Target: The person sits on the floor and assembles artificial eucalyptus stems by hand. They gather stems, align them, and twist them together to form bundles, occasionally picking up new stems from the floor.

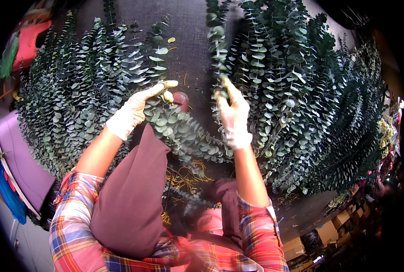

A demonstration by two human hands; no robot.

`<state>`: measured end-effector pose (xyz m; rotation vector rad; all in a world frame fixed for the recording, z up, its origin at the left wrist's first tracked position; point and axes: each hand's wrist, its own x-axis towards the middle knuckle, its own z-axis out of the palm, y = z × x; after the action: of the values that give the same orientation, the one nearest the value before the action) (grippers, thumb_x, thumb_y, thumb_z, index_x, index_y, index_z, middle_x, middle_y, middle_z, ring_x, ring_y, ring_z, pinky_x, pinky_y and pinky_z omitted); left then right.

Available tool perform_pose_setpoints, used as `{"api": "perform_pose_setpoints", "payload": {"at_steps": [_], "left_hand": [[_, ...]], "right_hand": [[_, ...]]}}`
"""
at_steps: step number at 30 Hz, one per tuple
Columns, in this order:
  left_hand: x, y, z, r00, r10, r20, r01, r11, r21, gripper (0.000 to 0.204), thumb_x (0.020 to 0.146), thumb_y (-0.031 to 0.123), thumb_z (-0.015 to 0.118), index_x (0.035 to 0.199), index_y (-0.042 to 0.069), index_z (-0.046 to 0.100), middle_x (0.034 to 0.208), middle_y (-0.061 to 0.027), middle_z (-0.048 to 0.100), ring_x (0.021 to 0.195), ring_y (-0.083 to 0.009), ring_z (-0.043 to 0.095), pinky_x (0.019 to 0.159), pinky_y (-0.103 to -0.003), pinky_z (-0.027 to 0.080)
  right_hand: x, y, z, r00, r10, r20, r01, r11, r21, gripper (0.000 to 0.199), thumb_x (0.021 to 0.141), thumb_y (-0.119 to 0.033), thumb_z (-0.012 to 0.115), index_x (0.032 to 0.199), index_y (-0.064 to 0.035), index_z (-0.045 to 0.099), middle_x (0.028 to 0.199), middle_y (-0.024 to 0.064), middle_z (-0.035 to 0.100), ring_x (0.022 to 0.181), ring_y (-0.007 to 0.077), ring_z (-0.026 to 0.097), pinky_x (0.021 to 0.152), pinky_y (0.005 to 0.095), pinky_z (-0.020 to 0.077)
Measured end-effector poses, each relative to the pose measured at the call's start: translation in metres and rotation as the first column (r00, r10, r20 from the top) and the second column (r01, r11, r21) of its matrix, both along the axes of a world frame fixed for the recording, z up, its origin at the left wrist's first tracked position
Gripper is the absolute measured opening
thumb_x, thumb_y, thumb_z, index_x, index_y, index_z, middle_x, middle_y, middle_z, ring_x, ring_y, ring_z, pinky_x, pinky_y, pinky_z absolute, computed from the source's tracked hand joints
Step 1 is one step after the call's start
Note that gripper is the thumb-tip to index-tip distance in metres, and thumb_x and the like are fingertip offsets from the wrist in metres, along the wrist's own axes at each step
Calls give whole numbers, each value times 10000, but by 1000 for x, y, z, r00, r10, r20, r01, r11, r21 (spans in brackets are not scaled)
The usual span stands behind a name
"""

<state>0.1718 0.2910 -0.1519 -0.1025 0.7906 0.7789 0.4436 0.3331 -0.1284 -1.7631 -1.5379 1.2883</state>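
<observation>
A thin white glove covers each of my hands. My left hand (136, 109) curls round the end of a leafy eucalyptus garland (188, 131), its thumb and forefinger tips a little apart. From there the garland bends down and right, passing toward my right wrist. My right hand (233, 111) pinches the lower end of a long eucalyptus stem (217, 43), which points away from me and is slightly blurred. Between the hands, beyond the garland, a dark red rounded object (180, 100) shows; I cannot make out its kind.
Rows of eucalyptus stems lie in a left pile (84, 86) and a larger right pile (297, 99) on a dark cloth surface (190, 54). Yellow string-like scraps (188, 179) lie between my knees. At the left stand a purple container (23, 149) and a red chair-like object (30, 45); cardboard boxes (326, 232) lie lower right.
</observation>
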Motion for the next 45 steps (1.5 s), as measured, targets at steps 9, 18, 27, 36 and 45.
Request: {"api": "perform_pose_setpoints", "payload": {"at_steps": [9, 18, 27, 36, 45], "left_hand": [[7, 0, 9, 996, 9, -93, -3, 998, 64, 841, 826, 566, 680, 1447, 52, 440, 1000, -24, 691, 930, -142, 668, 867, -340, 566], [4, 0, 15, 998, -8, -61, 23, 970, 240, 935, 803, 489, 757, 1511, 65, 317, 1134, -78, 678, 1058, -188, 640, 948, -374, 516], [5, 5, 28, 991, -94, -90, 114, 963, 246, 895, 816, 314, 760, 1500, -28, 295, 1042, -70, 675, 970, -164, 646, 904, -318, 519], [-3, 2, 15, 998, -61, -14, 63, 977, 201, 783, 879, 316, 697, 1467, -58, 339, 991, -76, 654, 946, -194, 647, 914, -343, 508], [1, 8, 16, 995, -79, -66, 92, 973, 212, 589, 955, 266, 600, 1435, -25, 421, 960, -65, 686, 911, -162, 662, 862, -303, 516]], "right_hand": [[-6, -89, 31, 941, 337, 33, -333, 905, 264, 666, 698, 95, 664, 1309, -168, 627, 869, 82, 654, 747, 228, 649, 691, 307, 530], [5, -97, 32, 809, 581, 88, -588, 802, 105, 681, 739, -64, 709, 1388, -186, 541, 781, 68, 532, 724, 265, 587, 657, 374, 493], [-4, -119, 26, 807, 588, -53, -589, 808, -10, 578, 796, -102, 671, 1359, -178, 562, 815, 84, 551, 752, 274, 607, 689, 378, 499], [7, -61, 46, 775, 321, -544, -606, 621, -498, 478, 869, -228, 696, 1319, -93, 608, 1193, 90, 670, 1030, 182, 645, 921, 285, 503], [-17, 54, -65, 939, 11, 344, -90, 973, 213, 656, 864, -238, 727, 1413, -15, 447, 1350, 201, 545, 1168, 277, 591, 999, 360, 477]]}}
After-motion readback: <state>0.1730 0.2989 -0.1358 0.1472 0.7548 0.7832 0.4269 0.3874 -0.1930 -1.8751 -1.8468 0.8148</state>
